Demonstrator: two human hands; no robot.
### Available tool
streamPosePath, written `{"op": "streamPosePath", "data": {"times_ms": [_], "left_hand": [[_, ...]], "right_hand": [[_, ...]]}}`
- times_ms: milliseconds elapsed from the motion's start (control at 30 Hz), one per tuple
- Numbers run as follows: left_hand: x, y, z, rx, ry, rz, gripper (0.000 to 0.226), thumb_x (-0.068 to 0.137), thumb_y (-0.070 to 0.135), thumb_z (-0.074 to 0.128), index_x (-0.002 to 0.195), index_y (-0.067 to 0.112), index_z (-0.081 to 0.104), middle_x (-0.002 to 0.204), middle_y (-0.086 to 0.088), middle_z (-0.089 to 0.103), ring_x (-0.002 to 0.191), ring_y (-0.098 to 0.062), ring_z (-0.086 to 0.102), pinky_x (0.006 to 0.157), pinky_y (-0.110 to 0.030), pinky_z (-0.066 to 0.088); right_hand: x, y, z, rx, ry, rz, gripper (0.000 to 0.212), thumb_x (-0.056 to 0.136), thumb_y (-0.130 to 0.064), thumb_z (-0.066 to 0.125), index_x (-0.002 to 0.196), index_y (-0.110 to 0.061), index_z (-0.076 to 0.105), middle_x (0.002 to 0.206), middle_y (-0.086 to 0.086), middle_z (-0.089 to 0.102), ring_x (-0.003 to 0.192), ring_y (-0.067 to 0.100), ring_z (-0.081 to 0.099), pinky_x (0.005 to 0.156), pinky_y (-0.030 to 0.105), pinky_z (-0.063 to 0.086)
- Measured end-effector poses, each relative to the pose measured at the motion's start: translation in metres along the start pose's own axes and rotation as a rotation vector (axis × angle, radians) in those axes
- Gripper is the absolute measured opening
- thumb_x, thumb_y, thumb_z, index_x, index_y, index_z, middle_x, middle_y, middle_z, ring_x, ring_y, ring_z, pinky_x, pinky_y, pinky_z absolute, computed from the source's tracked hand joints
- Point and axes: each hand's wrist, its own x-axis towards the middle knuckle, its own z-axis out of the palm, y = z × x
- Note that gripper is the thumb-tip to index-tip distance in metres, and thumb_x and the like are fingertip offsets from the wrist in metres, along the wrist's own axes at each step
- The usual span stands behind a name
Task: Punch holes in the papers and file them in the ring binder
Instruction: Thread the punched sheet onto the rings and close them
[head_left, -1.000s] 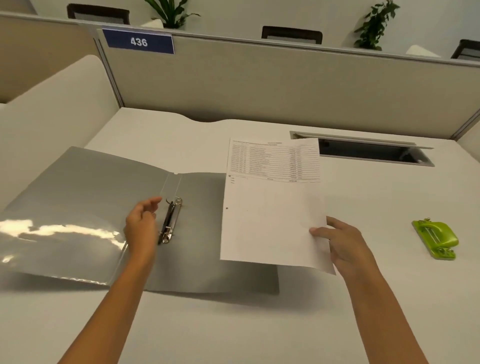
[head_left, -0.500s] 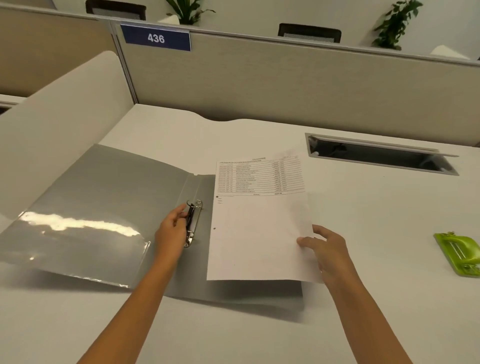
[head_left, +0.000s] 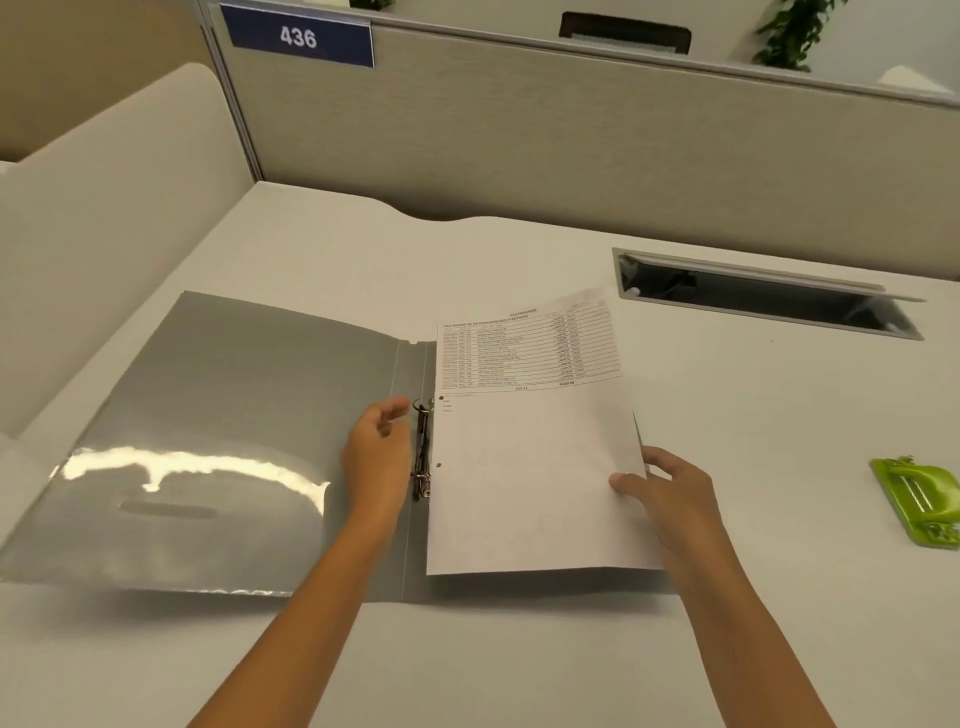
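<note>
We see the grey ring binder (head_left: 218, 415) open flat on the desk (head_left: 519, 665). Just left of its rings (head_left: 423, 452) sits the left hand (head_left: 376, 452), fingers loosely curled. Over its right cover the right hand (head_left: 670, 493) pinches a sheet (head_left: 530, 467) by the outer edge, punched holes beside the rings. Well right of the binder lies a green hole punch (head_left: 919, 499).

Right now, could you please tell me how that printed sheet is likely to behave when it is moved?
Probably floppy: the sheet seems to bow, far corner lifted, while the right hand pinches only one edge. Likely very light, since one pinch seems to steer it. The punched holes near the edge could tear if tugged against the binder rings.
</note>
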Motion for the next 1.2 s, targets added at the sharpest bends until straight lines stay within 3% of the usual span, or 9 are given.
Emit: {"op": "streamPosePath", "data": {"times_ms": [67, 167, 367, 533, 667, 800, 1033, 1200], "left_hand": [[0.007, 0.004, -0.002, 0.007, 0.022, 0.015, 0.027, 0.093, 0.012, 0.049, 0.111, 0.022, 0.066, 0.106, 0.008, 0.067, 0.097, -0.012, 0.062, 0.082, -0.023, 0.048], [0.018, 0.007, -0.001, -0.016, -0.022, -0.056, 0.022, 0.093, 0.016, 0.052, 0.105, 0.020, 0.070, 0.094, 0.004, 0.072, 0.086, -0.014, 0.069, 0.078, -0.025, 0.054], [0.032, 0.006, 0.006, -0.169, -0.125, -0.246, 0.006, 0.086, 0.015, 0.067, 0.085, 0.012, 0.072, 0.086, -0.007, 0.076, 0.077, -0.020, 0.073, 0.080, -0.033, 0.058], [0.035, 0.008, 0.011, -0.306, -0.155, -0.359, 0.013, 0.084, 0.008, 0.069, 0.093, -0.002, 0.070, 0.086, -0.012, 0.074, 0.070, -0.018, 0.072, 0.059, -0.024, 0.059], [0.033, 0.012, 0.012, -0.306, -0.166, -0.398, 0.007, 0.083, 0.010, 0.071, 0.087, 0.004, 0.069, 0.082, -0.010, 0.074, 0.060, -0.015, 0.070, 0.056, -0.027, 0.059], [0.035, 0.014, 0.015, -0.273, -0.151, -0.437, 0.010, 0.081, 0.014, 0.073, 0.086, 0.007, 0.069, 0.083, -0.007, 0.074, 0.067, -0.017, 0.070, 0.067, -0.030, 0.058], [0.036, 0.017, 0.015, -0.260, -0.173, -0.483, 0.011, 0.082, 0.014, 0.073, 0.089, 0.007, 0.068, 0.082, -0.006, 0.073, 0.068, -0.014, 0.067, 0.072, -0.031, 0.056], [0.035, 0.017, 0.014, -0.227, -0.165, -0.445, 0.006, 0.083, 0.018, 0.070, 0.081, 0.013, 0.068, 0.076, 0.000, 0.071, 0.062, -0.009, 0.064, 0.060, -0.023, 0.054]], "right_hand": [[0.000, -0.003, 0.002, 0.006, -0.008, 0.001, 0.043, 0.081, -0.011, 0.070, 0.122, -0.020, 0.061, 0.122, 0.004, 0.065, 0.100, 0.030, 0.065, 0.087, 0.040, 0.054], [-0.001, -0.009, 0.005, -0.009, -0.012, -0.013, 0.044, 0.081, -0.011, 0.070, 0.123, -0.020, 0.061, 0.121, 0.003, 0.064, 0.098, 0.030, 0.065, 0.080, 0.035, 0.052], [0.000, -0.014, 0.008, -0.065, 0.024, -0.020, 0.041, 0.081, -0.013, 0.070, 0.121, -0.022, 0.060, 0.121, 0.003, 0.064, 0.099, 0.032, 0.063, 0.090, 0.043, 0.053], [0.000, -0.014, 0.005, -0.115, 0.032, -0.021, 0.039, 0.078, -0.016, 0.070, 0.115, -0.027, 0.063, 0.114, 0.003, 0.069, 0.096, 0.030, 0.067, 0.089, 0.046, 0.054], [-0.002, -0.016, 0.004, -0.131, 0.036, -0.026, 0.037, 0.078, -0.016, 0.069, 0.112, -0.028, 0.063, 0.110, 0.002, 0.071, 0.093, 0.029, 0.068, 0.085, 0.044, 0.055], [-0.003, -0.018, 0.002, -0.131, 0.041, -0.029, 0.038, 0.080, -0.014, 0.068, 0.115, -0.026, 0.063, 0.111, 0.004, 0.071, 0.092, 0.029, 0.067, 0.080, 0.038, 0.054], [-0.006, -0.021, -0.001, -0.151, 0.040, -0.033, 0.038, 0.080, -0.012, 0.067, 0.115, -0.025, 0.063, 0.101, 0.002, 0.073, 0.087, 0.026, 0.068, 0.069, 0.032, 0.050], [-0.009, -0.023, -0.003, -0.179, 0.058, -0.043, 0.034, 0.080, -0.012, 0.066, 0.110, -0.028, 0.065, 0.095, -0.001, 0.073, 0.085, 0.023, 0.067, 0.064, 0.029, 0.046]]}}
